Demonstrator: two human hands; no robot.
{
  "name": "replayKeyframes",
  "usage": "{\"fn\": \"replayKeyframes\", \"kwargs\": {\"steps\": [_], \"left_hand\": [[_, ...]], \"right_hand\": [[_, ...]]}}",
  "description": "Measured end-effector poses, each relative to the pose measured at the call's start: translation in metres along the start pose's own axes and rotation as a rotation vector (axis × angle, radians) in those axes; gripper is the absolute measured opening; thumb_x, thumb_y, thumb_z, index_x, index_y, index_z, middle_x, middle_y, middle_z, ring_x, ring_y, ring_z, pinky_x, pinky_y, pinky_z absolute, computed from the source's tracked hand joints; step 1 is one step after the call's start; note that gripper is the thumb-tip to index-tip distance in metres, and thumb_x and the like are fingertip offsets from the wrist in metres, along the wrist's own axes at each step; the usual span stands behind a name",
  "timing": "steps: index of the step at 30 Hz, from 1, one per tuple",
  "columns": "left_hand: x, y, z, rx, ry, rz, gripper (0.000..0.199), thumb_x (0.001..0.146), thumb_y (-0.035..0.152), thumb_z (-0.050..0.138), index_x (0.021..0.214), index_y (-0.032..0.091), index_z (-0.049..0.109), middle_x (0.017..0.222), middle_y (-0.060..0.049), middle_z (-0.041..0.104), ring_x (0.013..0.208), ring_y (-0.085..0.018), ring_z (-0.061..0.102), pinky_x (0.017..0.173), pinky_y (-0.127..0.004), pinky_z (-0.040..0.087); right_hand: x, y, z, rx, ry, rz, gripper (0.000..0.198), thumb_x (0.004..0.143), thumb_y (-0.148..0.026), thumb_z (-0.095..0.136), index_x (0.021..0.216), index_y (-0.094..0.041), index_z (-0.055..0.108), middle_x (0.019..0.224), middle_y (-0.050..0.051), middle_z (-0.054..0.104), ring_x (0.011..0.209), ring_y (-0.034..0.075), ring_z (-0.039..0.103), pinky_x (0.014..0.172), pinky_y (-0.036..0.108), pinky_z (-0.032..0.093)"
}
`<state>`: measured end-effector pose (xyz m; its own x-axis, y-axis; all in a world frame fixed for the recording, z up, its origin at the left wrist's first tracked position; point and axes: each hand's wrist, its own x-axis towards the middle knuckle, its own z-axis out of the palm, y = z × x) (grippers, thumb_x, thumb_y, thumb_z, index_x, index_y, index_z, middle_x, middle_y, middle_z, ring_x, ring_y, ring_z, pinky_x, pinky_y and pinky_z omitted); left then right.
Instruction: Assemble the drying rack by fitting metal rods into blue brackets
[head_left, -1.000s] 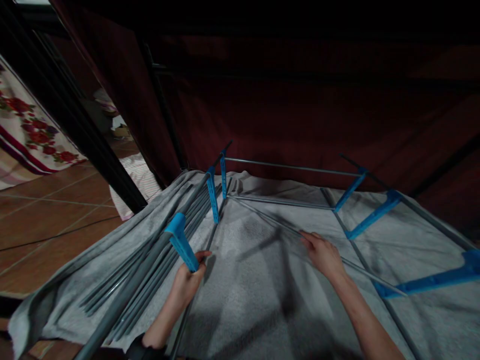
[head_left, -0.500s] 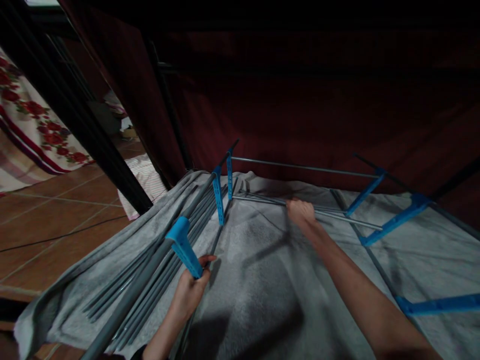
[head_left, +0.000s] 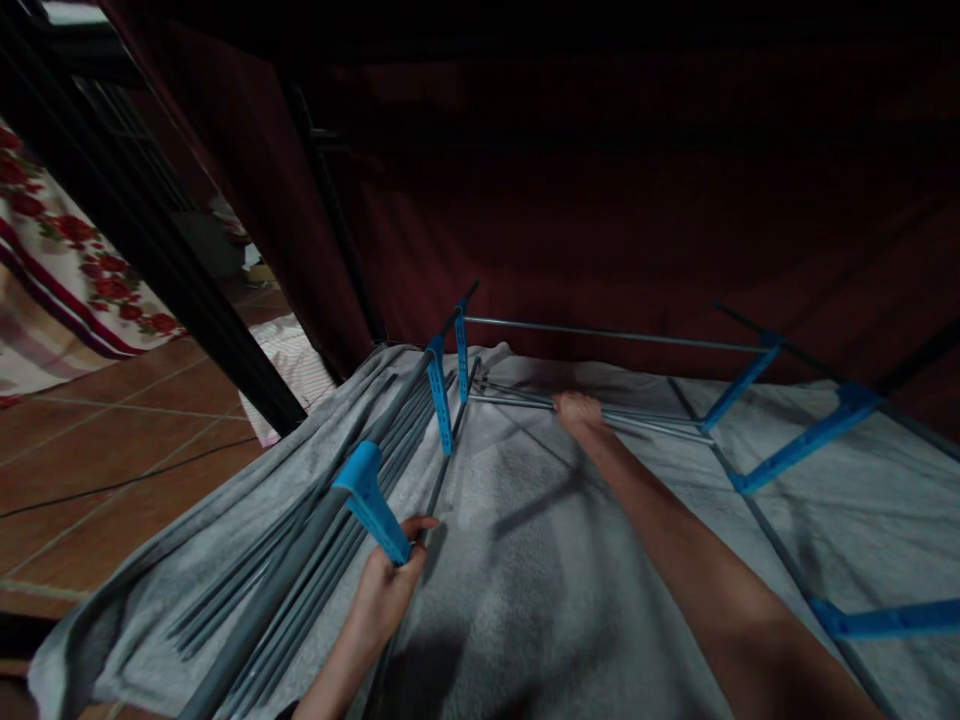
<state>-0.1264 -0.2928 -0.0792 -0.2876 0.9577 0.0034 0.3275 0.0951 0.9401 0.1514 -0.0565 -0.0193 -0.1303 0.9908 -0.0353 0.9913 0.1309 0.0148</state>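
My left hand (head_left: 391, 580) is closed around the lower end of a blue plastic bracket (head_left: 375, 505), beside a thin grey pole (head_left: 437, 487) near the blanket. That bracket hangs from a thick grey pole (head_left: 300, 555) slanting along the left. Farther off, my right hand (head_left: 579, 410) grips a thin metal rod (head_left: 517, 401) low over the blanket. The rod's left part lies close to the foot of the far left blue bracket (head_left: 462, 355). Its right end lies by the lower end of a blue bracket (head_left: 739, 385) on the right side of the frame.
Several loose grey tubes (head_left: 330, 570) lie on the grey blanket (head_left: 525, 590) at left. Another metal rod (head_left: 615, 336) spans the back of the frame. More blue brackets (head_left: 806, 440) stand at right. A dark post (head_left: 172, 250) and tiled floor (head_left: 142, 440) are at left; a dark red curtain hangs behind.
My right hand has shifted left with the rod, and the rod's right end has drawn back from the nearer right bracket. My left hand stays on its bracket. The view has shifted slightly.
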Motion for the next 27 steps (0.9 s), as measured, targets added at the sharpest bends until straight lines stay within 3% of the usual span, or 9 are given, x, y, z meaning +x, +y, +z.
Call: {"fn": "replayKeyframes", "kwargs": {"steps": [4,8,14,20,23,27], "left_hand": [[0.004,-0.006,0.0,0.0,-0.038,-0.023,0.039,0.072,0.041,0.059,0.098,0.015,0.07,0.067,-0.002,0.059,0.057,-0.016,0.051,0.053,-0.027,0.041],[0.008,-0.013,-0.001,0.025,-0.061,-0.033,0.039,0.072,0.042,0.061,0.098,0.014,0.071,0.069,-0.001,0.059,0.058,-0.016,0.051,0.054,-0.026,0.04],[0.011,-0.011,0.001,0.058,-0.064,0.001,0.039,0.07,0.043,0.057,0.094,0.016,0.07,0.076,-0.003,0.065,0.064,-0.018,0.056,0.059,-0.027,0.045],[0.014,-0.014,0.002,0.083,-0.088,0.012,0.04,0.07,0.045,0.057,0.095,0.016,0.07,0.067,-0.001,0.06,0.06,-0.018,0.053,0.059,-0.029,0.045],[0.014,-0.018,0.002,0.07,-0.101,0.022,0.038,0.07,0.043,0.058,0.094,0.015,0.07,0.07,-0.002,0.062,0.061,-0.019,0.055,0.057,-0.028,0.043],[0.012,-0.019,0.003,0.047,-0.09,0.025,0.036,0.07,0.042,0.058,0.092,0.015,0.069,0.071,-0.003,0.063,0.062,-0.019,0.055,0.057,-0.028,0.044]], "right_hand": [[-0.017,0.016,0.004,0.016,-0.005,0.016,0.038,0.102,-0.021,0.037,0.123,-0.019,0.069,0.116,0.014,0.071,0.108,0.024,0.068,0.084,0.03,0.047],[-0.059,0.056,0.01,0.03,0.066,0.114,0.041,0.103,-0.022,0.031,0.125,-0.02,0.066,0.119,0.014,0.069,0.103,0.025,0.069,0.082,0.032,0.047],[-0.155,0.12,0.048,0.195,0.168,0.262,0.042,0.104,-0.032,0.036,0.137,-0.027,0.062,0.125,0.009,0.068,0.103,0.023,0.068,0.082,0.03,0.048],[-0.249,0.148,0.093,0.229,0.162,0.319,0.041,0.101,-0.031,0.039,0.129,-0.027,0.069,0.118,0.006,0.071,0.095,0.021,0.071,0.079,0.028,0.051],[-0.254,0.153,0.1,0.171,0.114,0.371,0.042,0.101,-0.028,0.038,0.131,-0.027,0.067,0.118,0.006,0.072,0.09,0.021,0.073,0.074,0.029,0.051],[-0.226,0.151,0.104,0.151,0.07,0.434,0.045,0.102,-0.026,0.034,0.136,-0.02,0.062,0.115,0.011,0.072,0.092,0.024,0.073,0.075,0.031,0.051]]}}
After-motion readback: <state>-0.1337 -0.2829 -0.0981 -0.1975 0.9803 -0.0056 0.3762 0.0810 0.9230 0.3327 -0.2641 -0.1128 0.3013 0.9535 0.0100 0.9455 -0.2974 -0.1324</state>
